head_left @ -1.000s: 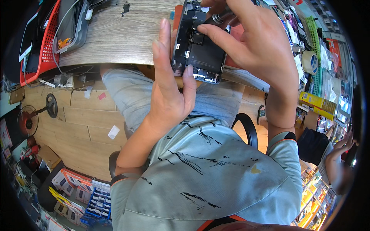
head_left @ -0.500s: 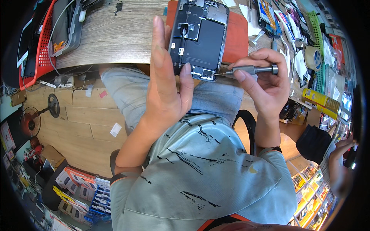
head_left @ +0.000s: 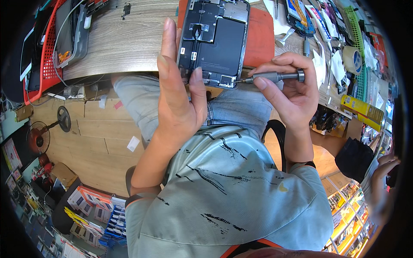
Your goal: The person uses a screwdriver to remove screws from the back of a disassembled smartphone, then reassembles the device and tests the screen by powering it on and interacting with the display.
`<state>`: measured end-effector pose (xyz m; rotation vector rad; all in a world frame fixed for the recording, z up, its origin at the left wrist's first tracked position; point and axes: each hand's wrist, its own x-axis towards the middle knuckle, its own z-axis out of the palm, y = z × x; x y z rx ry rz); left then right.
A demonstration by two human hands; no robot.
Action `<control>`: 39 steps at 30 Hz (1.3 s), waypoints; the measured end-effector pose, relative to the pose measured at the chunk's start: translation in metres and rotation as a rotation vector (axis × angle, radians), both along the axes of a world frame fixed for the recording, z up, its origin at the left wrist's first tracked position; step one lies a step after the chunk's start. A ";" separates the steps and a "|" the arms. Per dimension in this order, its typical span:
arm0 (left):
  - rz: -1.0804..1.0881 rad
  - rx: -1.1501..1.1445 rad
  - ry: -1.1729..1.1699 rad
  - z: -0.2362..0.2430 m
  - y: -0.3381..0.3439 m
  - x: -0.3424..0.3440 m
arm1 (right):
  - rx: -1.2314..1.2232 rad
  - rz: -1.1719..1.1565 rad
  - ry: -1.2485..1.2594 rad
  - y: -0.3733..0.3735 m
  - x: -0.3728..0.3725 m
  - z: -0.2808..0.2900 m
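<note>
Clutching screwdriver (head_left: 275, 77) right, phone (head_left: 223, 49) left, the hands (head_left: 180, 103) are near an orange mat (head_left: 260, 41) the phone partly hides.

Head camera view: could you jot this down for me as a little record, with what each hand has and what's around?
Left hand: thumb at the phone's lower left edge, fingers stretched out
Right hand: holding a screwdriver
Screwdriver tip: at the phone's lower right corner
Phone: opened, inner parts showing
Beside phone: orange mat
Table's left: red basket
Table's right: tape roll, yellow can
</note>
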<state>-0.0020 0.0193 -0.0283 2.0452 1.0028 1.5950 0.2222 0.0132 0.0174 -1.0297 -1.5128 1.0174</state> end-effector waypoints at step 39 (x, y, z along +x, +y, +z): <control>0.103 -0.003 0.215 -0.005 -0.012 -0.005 | 0.020 -0.216 -0.006 0.065 -0.040 0.012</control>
